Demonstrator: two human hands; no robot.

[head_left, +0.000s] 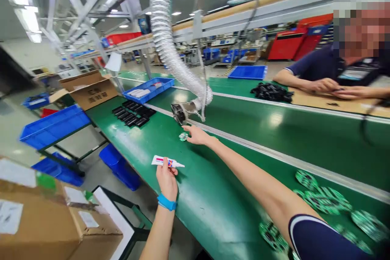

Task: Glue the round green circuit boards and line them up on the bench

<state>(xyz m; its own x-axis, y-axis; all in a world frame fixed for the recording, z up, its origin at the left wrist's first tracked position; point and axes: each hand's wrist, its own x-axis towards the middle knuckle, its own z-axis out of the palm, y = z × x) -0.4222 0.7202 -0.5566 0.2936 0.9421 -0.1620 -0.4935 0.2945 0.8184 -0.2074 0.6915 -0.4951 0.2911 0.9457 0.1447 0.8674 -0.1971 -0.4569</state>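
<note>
Over bench [210,199], left hand [167,180] pinches tube [158,160] midway; right hand [198,135] at board [183,137], grip unclear.

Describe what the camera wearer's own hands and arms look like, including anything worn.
Both hands are ungloved. The left hand has a bright blue wristband at its wrist; no left sleeve shows. The right hand has no band, and that arm wears a dark navy sleeve with white trim near its edge.

Room over near bench [207,199], duct [167,42] beyond
</note>
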